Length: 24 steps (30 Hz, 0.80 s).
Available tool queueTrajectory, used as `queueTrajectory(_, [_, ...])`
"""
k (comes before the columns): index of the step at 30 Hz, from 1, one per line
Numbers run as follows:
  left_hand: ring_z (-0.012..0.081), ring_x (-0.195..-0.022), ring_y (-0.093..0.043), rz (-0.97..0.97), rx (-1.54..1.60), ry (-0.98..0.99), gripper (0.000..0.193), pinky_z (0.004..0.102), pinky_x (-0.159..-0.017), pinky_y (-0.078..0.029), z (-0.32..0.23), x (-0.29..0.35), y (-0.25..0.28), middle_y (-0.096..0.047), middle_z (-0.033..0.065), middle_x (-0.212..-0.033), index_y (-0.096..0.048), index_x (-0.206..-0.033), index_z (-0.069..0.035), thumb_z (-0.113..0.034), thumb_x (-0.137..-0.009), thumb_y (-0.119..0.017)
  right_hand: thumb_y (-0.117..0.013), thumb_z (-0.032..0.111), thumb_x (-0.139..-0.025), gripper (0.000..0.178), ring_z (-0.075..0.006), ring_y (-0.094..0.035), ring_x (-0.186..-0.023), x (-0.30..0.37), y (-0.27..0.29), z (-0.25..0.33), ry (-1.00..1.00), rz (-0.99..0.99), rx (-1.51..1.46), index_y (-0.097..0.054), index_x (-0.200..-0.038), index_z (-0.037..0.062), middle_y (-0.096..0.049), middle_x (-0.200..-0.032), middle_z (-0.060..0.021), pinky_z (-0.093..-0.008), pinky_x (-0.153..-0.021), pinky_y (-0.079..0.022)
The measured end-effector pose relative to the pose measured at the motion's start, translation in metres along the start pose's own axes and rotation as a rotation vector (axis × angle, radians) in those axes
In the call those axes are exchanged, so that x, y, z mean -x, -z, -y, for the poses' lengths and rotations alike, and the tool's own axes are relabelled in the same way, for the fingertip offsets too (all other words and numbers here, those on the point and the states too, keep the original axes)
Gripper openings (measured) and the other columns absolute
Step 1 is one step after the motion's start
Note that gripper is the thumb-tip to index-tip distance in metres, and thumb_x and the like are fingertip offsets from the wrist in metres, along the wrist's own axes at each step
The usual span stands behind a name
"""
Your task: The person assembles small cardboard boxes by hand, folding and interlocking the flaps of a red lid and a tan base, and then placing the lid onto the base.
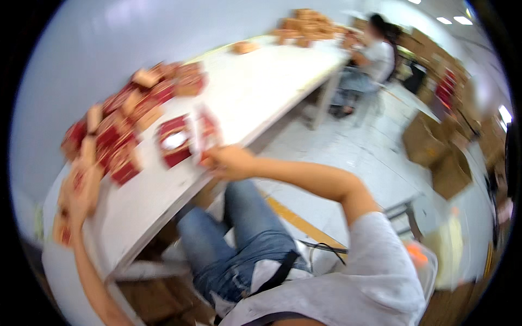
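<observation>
At the left end of the white table (239,76), my left hand (79,205) is at a small tan cardboard box (87,182) with red print. Its fingers appear closed on the box, though blur softens them. Near the table's front edge, my right hand (232,163) pinches the lower end of an upright, red and whitish flat packet (207,130), smeared by motion. Just left of this packet, a dark red box (174,144) with a pale oval on its face lies on the table.
Red and tan boxes (117,130) are piled along the wall. Farther off lie a tan box (245,47) and a tan heap (307,26). Another person (375,57) sits at the far end. Open cartons (435,152) stand on the floor at right; a grey stool (418,214) is nearer.
</observation>
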State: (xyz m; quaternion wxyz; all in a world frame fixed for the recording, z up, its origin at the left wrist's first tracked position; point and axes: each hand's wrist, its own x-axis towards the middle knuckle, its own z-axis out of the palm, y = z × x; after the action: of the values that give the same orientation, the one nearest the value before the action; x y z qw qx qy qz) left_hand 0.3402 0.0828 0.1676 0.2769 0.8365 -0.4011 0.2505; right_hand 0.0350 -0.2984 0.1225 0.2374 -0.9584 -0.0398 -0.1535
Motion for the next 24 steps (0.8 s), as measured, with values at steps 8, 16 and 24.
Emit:
queueTrajectory(8, [0.0306, -0.124, -0.029, 0.346, 0.147, 0.197, 0.096, 0.0352, -0.104, -0.022, -0.006, 0.049, -0.054, -0.029, 0.0188, -0.133, -0.016, -0.136, 0.003, -0.016, -0.059, -0.07, -0.069, 0.025, -0.067, 0.029, -0.0357, -0.056, -0.074, 0.052, -0.005, -0.002, 0.039, -0.054, -0.072, -0.05, -0.078, 0.0064, -0.056, -0.073, -0.0155, -0.0439, -0.062, -0.043])
queueTrajectory(16, [0.0255, -0.118, -0.032, 0.499, 0.581, 0.101, 0.092, 0.0338, -0.101, -0.022, -0.06, 0.055, -0.084, -0.034, 0.0117, -0.12, -0.023, -0.132, 0.0, -0.021, -0.057, -0.071, -0.071, 0.026, -0.066, 0.033, -0.0367, -0.055, -0.078, 0.072, 0.0, 0.016, 0.109, -0.113, -0.11, -0.052, -0.079, 0.0025, -0.057, -0.076, -0.0161, -0.0437, -0.065, -0.042])
queueTrajectory(24, [0.0346, -0.128, -0.024, 0.198, 0.756, -0.066, 0.084, 0.0464, -0.106, -0.016, -0.19, 0.035, -0.094, -0.021, 0.0189, -0.141, -0.03, -0.132, -0.006, -0.033, -0.062, -0.068, -0.07, 0.027, -0.065, 0.032, -0.0353, -0.058, -0.077, 0.095, 0.038, 0.049, 0.105, -0.03, 0.058, -0.055, -0.079, 0.0034, -0.06, -0.078, -0.0149, -0.0444, -0.064, -0.044])
